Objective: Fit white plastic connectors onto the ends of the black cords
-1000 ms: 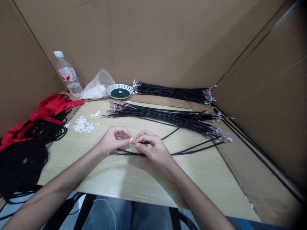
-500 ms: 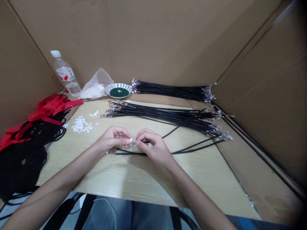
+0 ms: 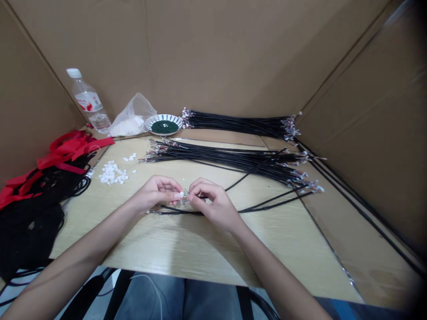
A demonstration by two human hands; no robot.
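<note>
My left hand [image 3: 160, 192] pinches a small white connector housing [image 3: 182, 195] between thumb and fingertips. Close by on its right, my right hand [image 3: 211, 199] grips the thin wires at the end of a black cable [image 3: 236, 183]. The bare wire ends [image 3: 186, 193] fan out at the connector; whether any sits inside it is too small to tell. Beneath both hands, a couple of other black cables [image 3: 263, 208] lie across the table. To the left is a pile of loose white connector housings [image 3: 113, 172].
Behind the hands lies a bundle of black cables [image 3: 213, 154], with another bundle [image 3: 236, 125] at the back wall. A plate of green bits [image 3: 164, 127], a plastic bag [image 3: 131, 122] and a bottle [image 3: 89, 102] stand back left. Red strips [image 3: 68, 149] and black cables [image 3: 30, 235] heap at left.
Both hands hold nearly the same place and grip. The view has shifted very slightly; the wire ends and the connector have moved only a little.
</note>
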